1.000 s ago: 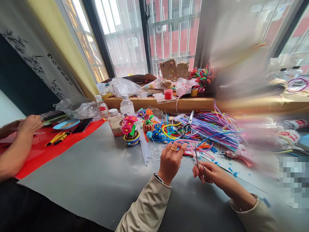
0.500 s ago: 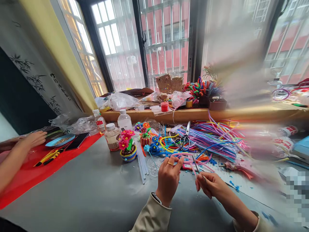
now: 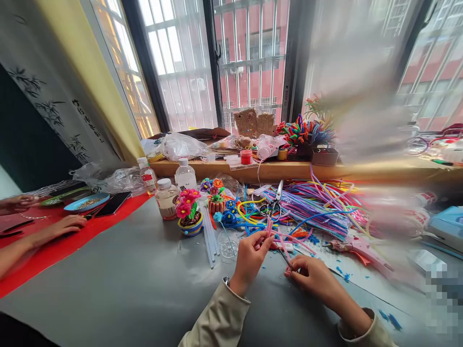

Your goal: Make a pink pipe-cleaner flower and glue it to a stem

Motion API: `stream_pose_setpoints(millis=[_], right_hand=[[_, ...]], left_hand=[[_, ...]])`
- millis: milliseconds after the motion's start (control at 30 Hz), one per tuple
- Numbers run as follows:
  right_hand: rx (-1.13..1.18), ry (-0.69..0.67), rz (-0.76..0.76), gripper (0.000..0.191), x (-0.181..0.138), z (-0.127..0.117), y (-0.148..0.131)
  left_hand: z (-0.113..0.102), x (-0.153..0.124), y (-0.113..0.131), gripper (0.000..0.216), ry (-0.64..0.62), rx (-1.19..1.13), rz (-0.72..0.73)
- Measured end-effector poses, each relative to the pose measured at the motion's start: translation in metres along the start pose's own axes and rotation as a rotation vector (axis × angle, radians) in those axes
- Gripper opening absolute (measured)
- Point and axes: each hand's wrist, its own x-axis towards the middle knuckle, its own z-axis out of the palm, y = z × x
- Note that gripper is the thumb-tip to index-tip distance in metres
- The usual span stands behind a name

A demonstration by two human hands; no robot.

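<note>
My left hand (image 3: pixel 251 260) is closed, thumb and fingers pinching a small bundle of pink pipe cleaners (image 3: pixel 269 225) that stands up from the fingertips. To its right, my right hand (image 3: pixel 314 278) closes around a slim dark metal tool (image 3: pixel 285 259), its tip pointing up and left toward the left hand. Too little of the tool shows to name its kind. A pink strand hangs close to its tip. Just beyond the hands, black-handled scissors (image 3: pixel 275 205) lie on loose pipe cleaners. A clear round dish (image 3: pixel 228 246) sits left of my left hand.
A pipe-cleaner flower pot (image 3: pixel 191 225), translucent glue sticks (image 3: pixel 209 238) and bottles (image 3: pixel 167 200) stand left. Behind lies a heap of pipe cleaners (image 3: pixel 314 212). At right rests a pink glue gun (image 3: pixel 361 248). Another person's hand (image 3: pixel 68 226) is over the red cloth (image 3: pixel 43 258).
The tool's tip has swung down and away to the left, and the pink bundle now stands upright in my left hand. At far left, the other person's hand has moved over the pliers.
</note>
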Motion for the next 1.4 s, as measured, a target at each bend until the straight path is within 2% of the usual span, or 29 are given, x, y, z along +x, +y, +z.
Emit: stream_pose_setpoints(millis=[167,467,567,700,800,933,1000,1200,1400], right_hand=[[-0.015,0.014,0.019,0.019,0.002,-0.001,0.005],[-0.093,0.102,-0.027,0.028,0.0,-0.005,0.004],[-0.112,0.125,-0.051,0.029,0.0,-0.006,0.004],[-0.106,0.16,-0.097,0.033,-0.002,-0.009,0.0],[-0.008,0.186,-0.078,0.028,-0.005,-0.013,-0.006],[0.323,0.059,-0.036,0.032,-0.008,-0.015,-0.015],[0.423,0.04,-0.041,0.032,-0.009,-0.014,-0.016],[0.52,0.143,-0.053,0.031,-0.007,-0.009,-0.013],[0.587,0.172,-0.08,0.029,-0.007,-0.007,-0.016]], left_hand=[[-0.002,0.003,0.001,0.03,-0.096,-0.238,-0.133],[-0.001,0.002,0.003,0.036,-0.264,-0.379,-0.286],[0.001,0.002,0.004,0.036,-0.266,-0.397,-0.315],[0.001,0.003,0.007,0.031,-0.21,-0.428,-0.352],[0.001,0.003,0.008,0.027,-0.199,-0.441,-0.363],[0.003,0.002,0.006,0.025,-0.182,-0.451,-0.349],[0.005,0.001,0.005,0.024,-0.17,-0.443,-0.334],[0.008,-0.001,0.004,0.025,-0.17,-0.385,-0.356],[0.007,-0.001,0.007,0.029,-0.201,-0.35,-0.384]])
